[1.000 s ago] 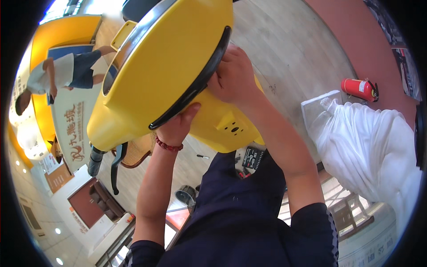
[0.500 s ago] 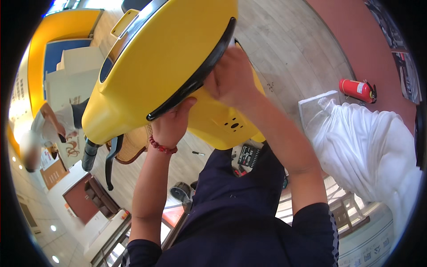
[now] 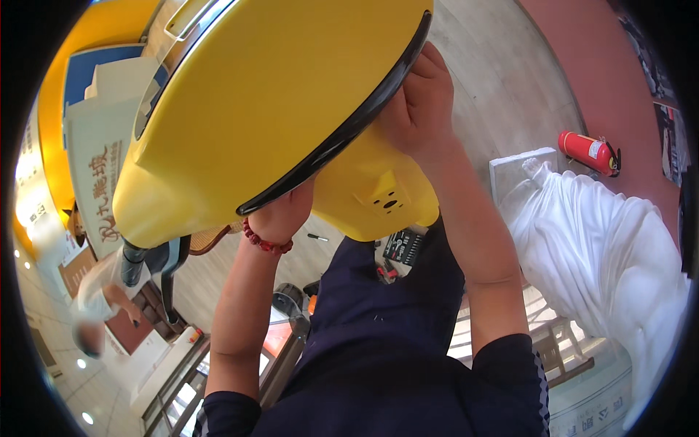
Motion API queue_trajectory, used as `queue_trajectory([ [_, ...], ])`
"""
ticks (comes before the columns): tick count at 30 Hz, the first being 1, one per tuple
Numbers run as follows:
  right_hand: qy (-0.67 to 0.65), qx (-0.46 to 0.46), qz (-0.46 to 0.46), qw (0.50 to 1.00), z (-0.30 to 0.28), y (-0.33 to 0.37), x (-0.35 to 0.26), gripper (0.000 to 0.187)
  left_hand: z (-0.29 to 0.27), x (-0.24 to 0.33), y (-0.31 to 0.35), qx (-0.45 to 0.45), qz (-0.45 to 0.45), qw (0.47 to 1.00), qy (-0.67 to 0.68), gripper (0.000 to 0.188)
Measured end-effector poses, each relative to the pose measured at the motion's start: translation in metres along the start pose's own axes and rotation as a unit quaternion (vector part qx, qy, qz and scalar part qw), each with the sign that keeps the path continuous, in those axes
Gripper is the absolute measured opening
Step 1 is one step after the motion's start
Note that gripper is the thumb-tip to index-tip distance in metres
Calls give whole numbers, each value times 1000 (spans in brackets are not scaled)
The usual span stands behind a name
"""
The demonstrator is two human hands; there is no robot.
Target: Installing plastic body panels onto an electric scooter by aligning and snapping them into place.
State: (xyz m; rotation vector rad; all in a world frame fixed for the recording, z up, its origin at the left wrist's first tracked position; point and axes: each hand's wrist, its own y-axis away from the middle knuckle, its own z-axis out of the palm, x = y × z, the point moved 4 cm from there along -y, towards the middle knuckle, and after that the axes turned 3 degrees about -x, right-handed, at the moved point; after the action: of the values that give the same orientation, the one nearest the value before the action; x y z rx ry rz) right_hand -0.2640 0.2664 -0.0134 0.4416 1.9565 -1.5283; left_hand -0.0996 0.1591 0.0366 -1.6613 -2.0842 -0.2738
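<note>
A large yellow scooter body shell (image 3: 255,109) fills the upper view, edged by a long curved black trim strip (image 3: 342,135). The fingers of my right hand (image 3: 422,105) are curled closed at the strip's upper end. Lower down, my left hand (image 3: 280,211), with a red bead bracelet (image 3: 263,239) at the wrist, reaches up under the strip's lower end. The shell hides its fingers. A black handlebar grip (image 3: 132,264) and a brake lever (image 3: 169,280) stick out at the left. Below my hands is a yellow lower panel (image 3: 364,197) with several dark holes.
An open tool case (image 3: 404,246) lies on the floor between my legs, beside red-handled tools (image 3: 387,272) and a black pen (image 3: 317,237). On the right are a white draped statue (image 3: 590,233) and a red fire extinguisher (image 3: 588,151). Another person (image 3: 102,291) stands at the left.
The shell appears larger and shifted left. My right hand has moved up and right along the trim strip; my left hand slid further under it. The other person appears lower in view.
</note>
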Motion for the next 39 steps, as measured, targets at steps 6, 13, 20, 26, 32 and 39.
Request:
queue_trajectory([
  [6,45,-64,1,997,7,-10,-4,19,-6,3,-5,10,-1,1000,-15,27],
  [13,-31,-26,155,987,-25,2,39,22,-3,4,-9,-10,-16,1000,-11,18],
  [20,-194,-65,319,925,-12,2,45,38,-6,-5,-4,14,-4,999,-48,17],
  [26,-173,-83,257,947,6,-3,39,43,-5,-4,-5,15,-16,997,-70,15],
  [32,-84,-142,232,959,9,-14,37,46,-6,0,-7,43,5,998,-35,17],
  [39,-89,-110,210,967,12,-10,41,44,-13,-13,-5,8,-24,999,-36,20],
])
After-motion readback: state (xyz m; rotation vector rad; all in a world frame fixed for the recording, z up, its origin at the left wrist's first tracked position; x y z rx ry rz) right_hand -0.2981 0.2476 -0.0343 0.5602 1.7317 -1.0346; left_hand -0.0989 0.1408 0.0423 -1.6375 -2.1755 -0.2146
